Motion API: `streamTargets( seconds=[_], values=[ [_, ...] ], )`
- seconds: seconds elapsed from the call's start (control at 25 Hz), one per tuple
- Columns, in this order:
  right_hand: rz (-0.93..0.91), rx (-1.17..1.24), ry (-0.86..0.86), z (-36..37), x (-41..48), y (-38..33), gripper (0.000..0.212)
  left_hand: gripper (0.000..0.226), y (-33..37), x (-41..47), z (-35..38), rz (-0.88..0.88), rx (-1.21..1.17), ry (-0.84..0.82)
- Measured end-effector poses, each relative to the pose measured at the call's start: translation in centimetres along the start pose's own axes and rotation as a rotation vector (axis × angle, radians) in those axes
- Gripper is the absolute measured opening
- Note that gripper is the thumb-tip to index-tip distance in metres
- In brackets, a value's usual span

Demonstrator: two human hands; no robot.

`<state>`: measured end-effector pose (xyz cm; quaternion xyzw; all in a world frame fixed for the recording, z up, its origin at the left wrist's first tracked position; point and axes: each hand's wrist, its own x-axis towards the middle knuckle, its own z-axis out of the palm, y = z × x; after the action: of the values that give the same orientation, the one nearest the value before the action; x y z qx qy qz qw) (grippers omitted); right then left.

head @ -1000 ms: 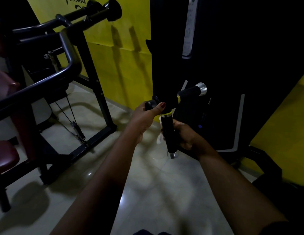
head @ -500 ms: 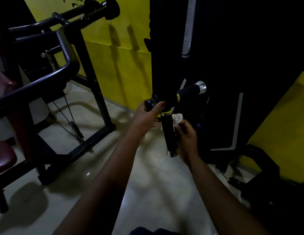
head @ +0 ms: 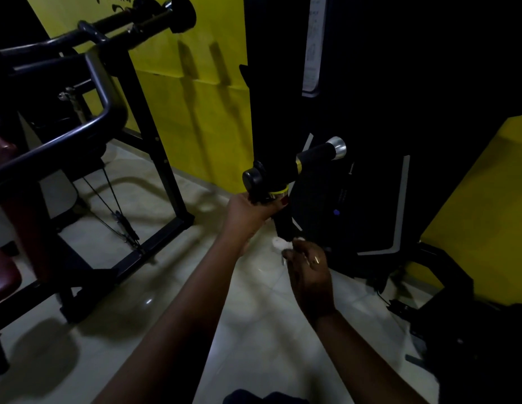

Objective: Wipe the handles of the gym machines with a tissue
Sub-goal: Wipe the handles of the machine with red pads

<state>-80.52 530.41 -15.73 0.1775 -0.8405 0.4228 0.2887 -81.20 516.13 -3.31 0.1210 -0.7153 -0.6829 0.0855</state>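
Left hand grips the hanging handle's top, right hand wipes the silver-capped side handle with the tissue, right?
No. Head view: the right hand holds the tissue at the lower end of the hanging handle, not the side handle. The left hand grips its top.

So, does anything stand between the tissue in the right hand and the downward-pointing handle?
Nothing visible does. The tissue, pinched by the right hand, sits at the lower end of the handle. The left hand grips it higher up, clear of the tissue.

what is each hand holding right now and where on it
The left hand grips the vertical black handle at its top, just under the yellow ring; the right hand pinches a white tissue at the handle's lower end.
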Motion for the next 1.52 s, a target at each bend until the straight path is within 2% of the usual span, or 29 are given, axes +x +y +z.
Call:
streamTargets(
  seconds=[0.04,0.08,0.12,0.16,0.2,0.24,0.32,0.48,0.64,0.72,0.8,0.96,1.12,1.2,1.28,1.32,1.4,1.52],
  values=[
    [0.064,-0.028,-0.032,-0.1,-0.3,0.1,0.049,0.018,-0.1,-0.1,0.1,-0.004,0.002,-0.002],
    [0.022,0.037,-0.032,0.0,0.2,-0.2,0.050,0.016,-0.2,0.0,0.2,-0.007,0.013,0.004],
    [-0.077,0.059,-0.019,-0.2,1.0,-0.7,0.038,0.015,-0.2,0.0,0.3,-0.006,0.034,0.013],
    [-0.260,-0.046,0.030,-0.2,2.0,-1.5,0.024,0.013,-0.1,0.1,0.3,-0.006,0.066,0.028],
    [-0.384,-0.082,0.086,0.0,3.0,-2.3,0.016,0.012,0.1,0.2,0.2,-0.005,0.103,0.044],
    [-0.425,-0.136,0.127,0.3,4.1,-3.0,0.015,0.014,0.3,0.3,0.2,-0.008,0.143,0.059],
    [-0.426,-0.198,0.163,1.0,3.6,-3.1,0.020,0.018,0.7,0.6,0.0,-0.027,0.197,0.065],
    [-0.486,-0.327,0.006,0.9,-1.8,-0.3,0.034,0.023,0.7,0.9,-0.2,-0.043,0.236,0.042],
    [-0.438,-0.317,0.107,0.3,2.9,-2.5,0.025,0.030,0.6,0.7,0.3,-0.035,0.230,0.047],
    [-0.482,-0.283,0.132,0.4,4.2,-3.0,0.032,0.039,0.7,0.7,0.3,-0.042,0.220,0.041],
    [-0.537,-0.292,0.079,0.6,2.8,-1.5,0.030,0.027,0.7,0.8,0.3,-0.037,0.243,0.040],
    [-0.489,-0.270,-0.005,0.1,-0.4,0.4,0.020,0.022,0.4,0.8,0.4,-0.029,0.267,0.068],
    [-0.470,-0.303,0.163,0.3,3.3,-2.8,0.019,0.025,0.4,0.8,0.5,-0.041,0.259,0.081],
    [-0.470,-0.320,0.141,0.9,3.2,-3.0,0.030,0.019,0.5,0.7,0.4,-0.052,0.253,0.083],
    [-0.474,-0.315,0.050,1.0,0.8,-1.3,0.041,0.021,0.6,0.7,0.4,-0.063,0.260,0.076],
    [-0.431,-0.310,0.042,0.5,0.0,-0.7,0.038,0.022,0.7,0.6,0.5,-0.061,0.269,0.078],
    [-0.169,-0.158,0.036,-0.3,-0.2,-0.5,0.026,0.021,0.7,0.6,0.6,-0.047,0.271,0.079],
    [-0.019,0.035,0.088,-1.5,3.3,-2.8,0.019,0.019,0.4,0.3,0.7,-0.018,0.232,0.074]
  ],
)
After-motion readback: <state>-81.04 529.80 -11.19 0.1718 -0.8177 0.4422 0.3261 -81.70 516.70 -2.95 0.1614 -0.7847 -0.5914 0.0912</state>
